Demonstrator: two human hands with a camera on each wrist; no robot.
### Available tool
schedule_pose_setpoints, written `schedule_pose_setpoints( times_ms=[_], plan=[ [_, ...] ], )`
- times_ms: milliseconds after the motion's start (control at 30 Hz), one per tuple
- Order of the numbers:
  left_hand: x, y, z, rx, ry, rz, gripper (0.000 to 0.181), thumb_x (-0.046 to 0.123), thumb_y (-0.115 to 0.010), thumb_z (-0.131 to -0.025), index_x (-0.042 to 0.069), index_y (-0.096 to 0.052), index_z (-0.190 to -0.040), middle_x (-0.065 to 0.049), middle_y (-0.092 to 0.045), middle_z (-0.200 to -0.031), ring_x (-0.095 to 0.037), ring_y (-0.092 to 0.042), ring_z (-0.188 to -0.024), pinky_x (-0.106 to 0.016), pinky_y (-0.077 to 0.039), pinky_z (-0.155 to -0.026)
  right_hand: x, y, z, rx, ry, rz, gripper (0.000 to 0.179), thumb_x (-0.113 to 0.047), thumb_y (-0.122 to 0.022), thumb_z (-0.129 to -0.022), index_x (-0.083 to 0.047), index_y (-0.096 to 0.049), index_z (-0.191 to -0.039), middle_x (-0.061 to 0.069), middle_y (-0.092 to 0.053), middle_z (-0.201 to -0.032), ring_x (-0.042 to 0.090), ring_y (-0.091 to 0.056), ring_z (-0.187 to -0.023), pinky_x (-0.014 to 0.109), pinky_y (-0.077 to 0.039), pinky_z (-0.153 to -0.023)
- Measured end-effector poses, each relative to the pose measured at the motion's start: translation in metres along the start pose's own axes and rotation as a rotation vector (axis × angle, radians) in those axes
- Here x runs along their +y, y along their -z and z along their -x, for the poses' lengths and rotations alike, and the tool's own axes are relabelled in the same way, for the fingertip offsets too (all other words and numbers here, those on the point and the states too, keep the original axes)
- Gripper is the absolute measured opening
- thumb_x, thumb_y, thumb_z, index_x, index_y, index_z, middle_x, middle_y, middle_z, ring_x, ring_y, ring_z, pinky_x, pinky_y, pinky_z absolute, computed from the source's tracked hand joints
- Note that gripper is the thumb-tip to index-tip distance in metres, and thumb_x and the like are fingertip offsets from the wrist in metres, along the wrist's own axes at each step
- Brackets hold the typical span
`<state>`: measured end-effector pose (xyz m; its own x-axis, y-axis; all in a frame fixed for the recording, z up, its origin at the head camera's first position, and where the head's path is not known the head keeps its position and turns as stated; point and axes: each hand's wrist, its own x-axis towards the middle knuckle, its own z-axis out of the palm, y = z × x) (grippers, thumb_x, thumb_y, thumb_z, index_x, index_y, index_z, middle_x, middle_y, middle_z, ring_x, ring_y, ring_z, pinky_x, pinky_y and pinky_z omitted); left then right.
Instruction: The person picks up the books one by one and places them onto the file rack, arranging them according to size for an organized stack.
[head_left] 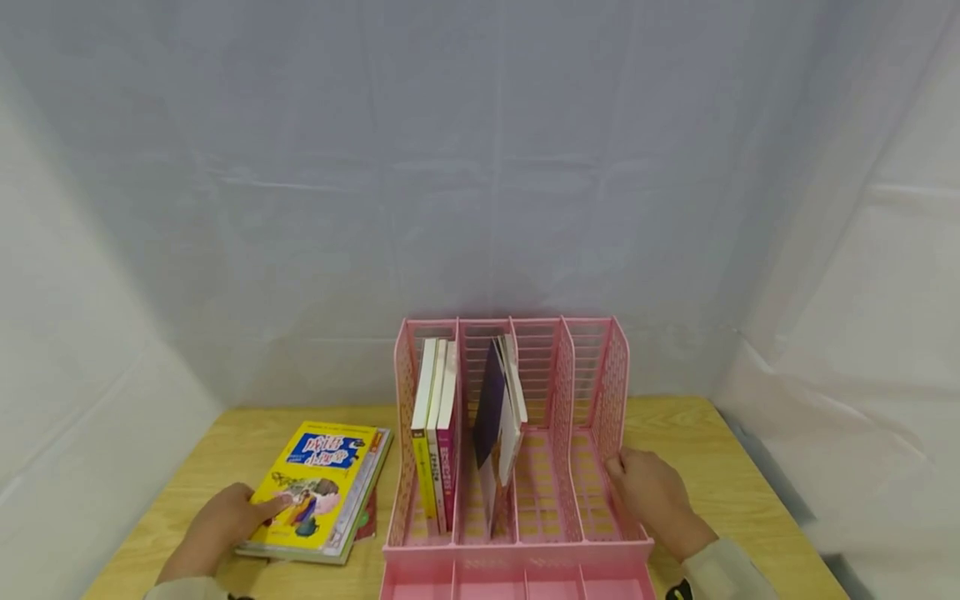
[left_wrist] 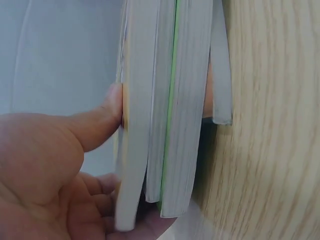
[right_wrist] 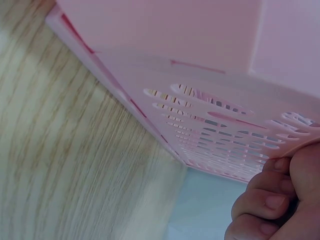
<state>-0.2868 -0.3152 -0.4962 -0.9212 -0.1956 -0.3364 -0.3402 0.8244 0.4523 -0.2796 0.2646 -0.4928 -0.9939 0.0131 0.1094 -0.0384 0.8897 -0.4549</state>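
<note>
In the head view a stack of books lies at the left, topped by a yellow book. My left hand grips the stack's near left edge, thumb on the yellow cover. The left wrist view shows its fingers curled under the page edges of several books. Right of the stack stands a pink desk organizer with upright dividers. My right hand holds the organizer's right side wall at its front edge, fingers curled. Part of that grip is hidden in the right wrist view.
Several thin books stand in the organizer's leftmost slot. A few more, one with a dark cover, lean in the second slot. Shallow pink trays form its front. White sheeting hangs behind and beside the wooden table.
</note>
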Motion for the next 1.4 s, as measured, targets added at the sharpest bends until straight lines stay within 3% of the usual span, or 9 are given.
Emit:
schedule_pose_setpoints(
  times_ms=[100, 233, 467, 533, 600, 767, 967, 1200, 1400],
  plan=[
    [0.001, 0.004, 0.003, 0.049, -0.01, -0.004, 0.086, 0.056, -0.066, -0.096, -0.024, -0.043, -0.12, -0.031, -0.059, -0.101, -0.036, -0.055, -0.087, -0.05, -0.051, -0.081, 0.001, 0.001, 0.0, 0.003, -0.003, 0.006, 0.045, -0.027, -0.044, -0.108, -0.014, -0.041, -0.064, 0.0, -0.041, -0.057, 0.014, -0.033, -0.053, 0.029, -0.031, -0.052],
    [0.002, 0.013, 0.007, 0.201, -0.059, 0.05, 0.079, 0.047, -0.065, -0.099, -0.022, -0.038, -0.125, -0.039, -0.057, -0.109, -0.042, -0.059, -0.089, -0.054, -0.051, -0.078, 0.004, 0.002, 0.001, -0.006, -0.013, 0.005, 0.044, -0.028, -0.044, -0.108, -0.014, -0.042, -0.066, 0.001, -0.042, -0.059, 0.015, -0.036, -0.054, 0.03, -0.032, -0.052],
    [0.032, 0.01, 0.017, 0.459, -0.171, 0.357, 0.056, 0.034, -0.054, -0.108, -0.01, -0.034, -0.137, -0.032, -0.057, -0.121, -0.037, -0.06, -0.099, -0.032, -0.052, -0.069, 0.011, 0.003, 0.005, -0.008, -0.027, -0.005, 0.045, -0.03, -0.043, -0.108, -0.015, -0.042, -0.066, 0.001, -0.042, -0.059, 0.015, -0.035, -0.054, 0.03, -0.031, -0.052],
    [0.04, 0.002, 0.018, 0.433, -0.254, 0.413, 0.051, 0.026, -0.056, -0.108, -0.007, -0.034, -0.14, -0.033, -0.058, -0.128, -0.04, -0.063, -0.107, -0.031, -0.057, -0.074, 0.012, 0.003, 0.006, -0.005, -0.028, -0.008, 0.046, -0.031, -0.042, -0.109, -0.015, -0.041, -0.066, 0.001, -0.042, -0.059, 0.015, -0.035, -0.054, 0.03, -0.031, -0.052],
    [0.046, -0.007, 0.017, 0.342, -0.314, 0.43, 0.055, 0.02, -0.057, -0.107, -0.005, -0.03, -0.148, -0.035, -0.054, -0.138, -0.045, -0.061, -0.119, -0.04, -0.059, -0.09, 0.014, 0.002, 0.006, 0.0, -0.025, -0.005, 0.047, -0.033, -0.041, -0.109, -0.015, -0.041, -0.066, 0.0, -0.041, -0.058, 0.015, -0.035, -0.054, 0.03, -0.031, -0.052],
    [0.043, -0.027, 0.017, 0.203, -0.344, 0.24, 0.069, 0.013, -0.061, -0.099, -0.01, -0.026, -0.155, -0.039, -0.049, -0.144, -0.054, -0.056, -0.126, -0.066, -0.045, -0.104, 0.015, 0.002, 0.005, 0.002, -0.02, -0.01, 0.047, -0.033, -0.042, -0.11, -0.014, -0.041, -0.066, 0.0, -0.041, -0.058, 0.015, -0.035, -0.053, 0.031, -0.032, -0.052],
    [0.041, -0.036, 0.031, 0.22, -0.342, 0.056, 0.056, 0.019, -0.057, -0.102, -0.014, -0.045, -0.145, -0.038, -0.057, -0.134, -0.055, -0.06, -0.118, -0.069, -0.047, -0.098, 0.011, 0.004, 0.002, -0.007, -0.009, -0.035, 0.047, -0.029, -0.043, -0.109, -0.015, -0.041, -0.065, 0.0, -0.042, -0.058, 0.014, -0.033, -0.054, 0.03, -0.031, -0.055],
    [0.045, -0.04, 0.04, 0.295, -0.317, 0.046, 0.051, 0.017, -0.055, -0.101, -0.017, -0.049, -0.139, -0.039, -0.061, -0.126, -0.053, -0.064, -0.108, -0.066, -0.05, -0.093, 0.005, 0.004, 0.001, -0.007, -0.015, -0.04, 0.047, -0.029, -0.043, -0.109, -0.014, -0.041, -0.065, 0.001, -0.042, -0.058, 0.015, -0.034, -0.053, 0.03, -0.031, -0.052],
    [0.046, -0.046, 0.05, 0.336, -0.298, 0.091, 0.051, 0.015, -0.053, -0.102, -0.018, -0.046, -0.14, -0.041, -0.059, -0.129, -0.055, -0.061, -0.114, -0.066, -0.049, -0.096, 0.002, 0.0, 0.0, -0.007, -0.011, -0.042, 0.046, -0.029, -0.044, -0.109, -0.015, -0.042, -0.065, 0.001, -0.043, -0.058, 0.015, -0.035, -0.053, 0.03, -0.032, -0.051]
  ],
)
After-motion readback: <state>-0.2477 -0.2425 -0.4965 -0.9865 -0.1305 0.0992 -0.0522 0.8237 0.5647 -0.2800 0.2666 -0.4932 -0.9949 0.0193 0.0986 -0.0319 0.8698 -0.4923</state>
